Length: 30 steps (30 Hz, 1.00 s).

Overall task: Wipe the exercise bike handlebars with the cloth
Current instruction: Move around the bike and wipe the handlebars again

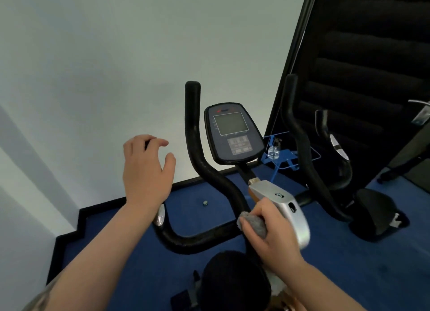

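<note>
Console (233,134) logo: a red mark I can't read, too blurred.
Console buttons: markings too small for me to read.

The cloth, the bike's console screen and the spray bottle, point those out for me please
cloth (253,224): head view, on the grey wad in the right hand.
console screen (230,124): head view, middle of the blank display.
spray bottle (274,149): head view, on its clear body.
</note>
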Each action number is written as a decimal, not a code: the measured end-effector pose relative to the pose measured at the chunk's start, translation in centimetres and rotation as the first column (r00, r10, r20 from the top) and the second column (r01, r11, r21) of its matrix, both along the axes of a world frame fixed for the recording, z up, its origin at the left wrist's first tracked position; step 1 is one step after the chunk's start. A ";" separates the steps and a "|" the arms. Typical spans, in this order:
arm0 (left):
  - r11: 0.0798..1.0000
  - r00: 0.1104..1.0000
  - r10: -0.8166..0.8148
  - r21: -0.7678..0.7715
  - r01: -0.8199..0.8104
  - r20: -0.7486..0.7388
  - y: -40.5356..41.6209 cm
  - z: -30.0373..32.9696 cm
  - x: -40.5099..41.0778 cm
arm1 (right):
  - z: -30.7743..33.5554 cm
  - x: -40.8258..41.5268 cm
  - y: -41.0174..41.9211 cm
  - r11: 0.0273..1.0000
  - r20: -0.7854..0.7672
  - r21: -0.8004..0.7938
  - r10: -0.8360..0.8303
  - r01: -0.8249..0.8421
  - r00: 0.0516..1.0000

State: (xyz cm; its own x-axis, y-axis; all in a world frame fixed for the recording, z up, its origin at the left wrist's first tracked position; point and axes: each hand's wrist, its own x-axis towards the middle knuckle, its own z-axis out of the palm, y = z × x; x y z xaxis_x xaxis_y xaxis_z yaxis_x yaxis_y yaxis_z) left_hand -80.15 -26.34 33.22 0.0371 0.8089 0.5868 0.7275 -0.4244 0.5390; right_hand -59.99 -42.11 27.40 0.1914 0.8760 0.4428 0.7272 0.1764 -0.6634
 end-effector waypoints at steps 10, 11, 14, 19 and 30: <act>1.000 0.998 -0.013 -0.009 0.013 0.060 1.0 0.8 -0.4 | 4.5 -0.8 7.0 0.988 0.137 -0.021 0.155 -0.154 0.978; 1.000 0.998 -0.020 -0.011 0.021 0.064 1.0 0.9 -0.4 | 4.2 -0.5 6.4 0.983 0.150 -0.030 0.184 -0.182 0.971; 1.000 0.996 -0.022 -0.016 0.024 0.089 1.1 1.3 -0.6 | 4.5 -0.6 7.4 0.975 0.167 -0.057 0.221 -0.214 0.961; 0.997 0.999 -0.018 -0.074 0.021 0.046 2.5 2.5 -1.2 | 7.3 -4.3 14.0 0.977 0.106 -0.033 0.213 -0.211 0.971; 0.998 0.994 -0.019 -0.061 0.012 -0.104 4.4 2.0 -0.9 | 6.2 -3.9 11.0 0.981 0.018 -0.088 0.175 -0.173 0.984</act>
State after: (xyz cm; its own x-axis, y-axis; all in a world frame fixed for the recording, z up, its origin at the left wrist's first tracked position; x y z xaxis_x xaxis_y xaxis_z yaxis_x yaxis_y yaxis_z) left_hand -81.02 -21.97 35.26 0.1086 0.8413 0.5296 0.7748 -0.4054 0.4851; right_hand -63.86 -31.11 33.55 0.0223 0.9299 0.3672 0.7071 0.2450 -0.6633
